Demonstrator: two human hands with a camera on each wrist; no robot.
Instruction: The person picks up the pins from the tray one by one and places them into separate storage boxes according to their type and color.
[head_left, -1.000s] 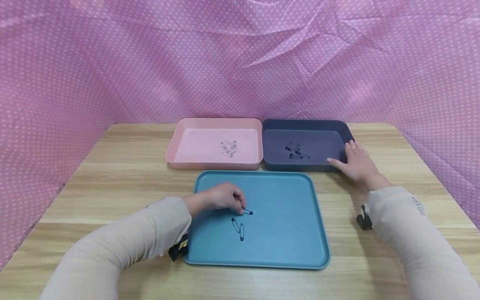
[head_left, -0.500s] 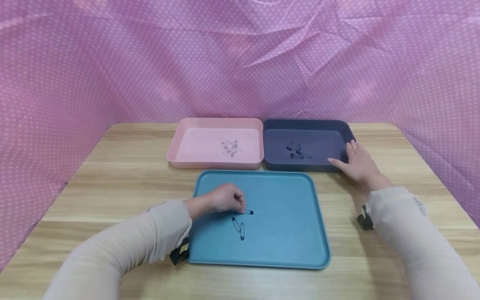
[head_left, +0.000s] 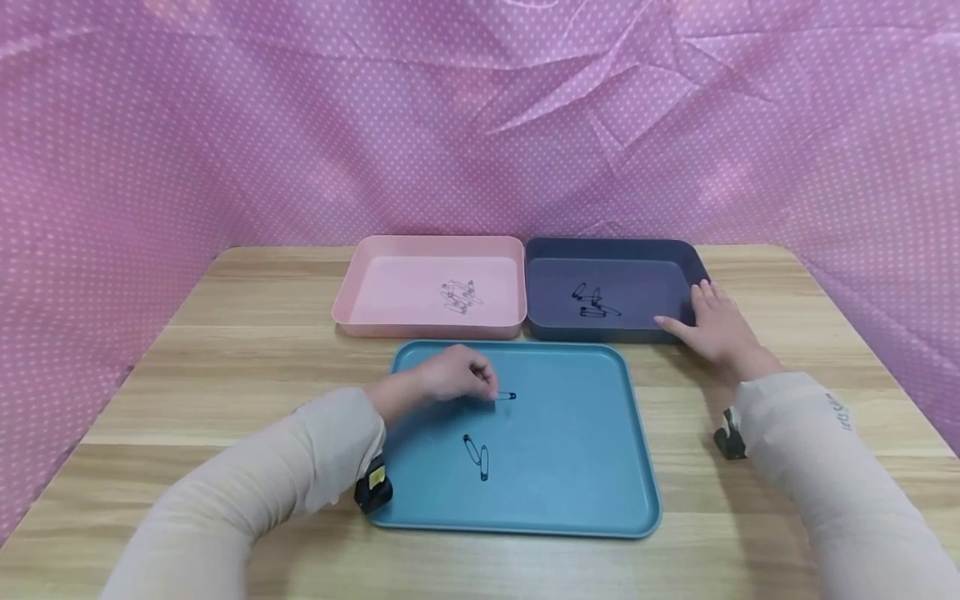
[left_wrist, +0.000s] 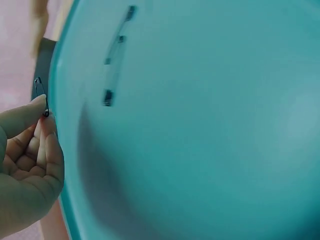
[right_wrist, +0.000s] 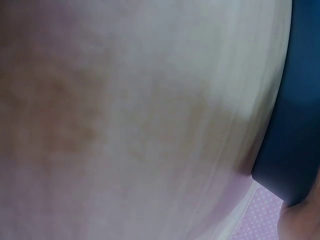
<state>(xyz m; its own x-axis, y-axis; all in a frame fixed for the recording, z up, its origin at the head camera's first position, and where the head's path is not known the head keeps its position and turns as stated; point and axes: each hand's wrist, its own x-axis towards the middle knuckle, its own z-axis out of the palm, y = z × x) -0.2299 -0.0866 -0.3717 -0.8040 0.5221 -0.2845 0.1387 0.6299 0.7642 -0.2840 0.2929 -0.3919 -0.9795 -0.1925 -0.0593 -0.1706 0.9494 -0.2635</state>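
My left hand (head_left: 459, 375) pinches a black safety pin (left_wrist: 39, 89) between thumb and fingertips, over the upper part of the teal tray (head_left: 570, 467). The pin's dark end sticks out to the right of the fingers in the head view. Two more safety pins (head_left: 484, 463) lie close together on the teal tray; the left wrist view shows them blurred. At the front right corner of the dark blue tray (head_left: 645, 287), my right hand (head_left: 716, 331) rests with spread, fairly straight fingers. Only a small part of that hand shows in the right wrist view.
Behind the teal tray, a pink tray (head_left: 375, 292) stands side by side with the dark blue one. Both have raised walls and contain several safety pins (head_left: 459, 296). All three trays are on a wooden table (head_left: 225, 375), with a dotted pink cloth (head_left: 375, 125) behind.
My left hand has lifted its safety pin and moved away from me, toward the trays at the back. The two pins on the teal tray and my right hand have stayed in place.
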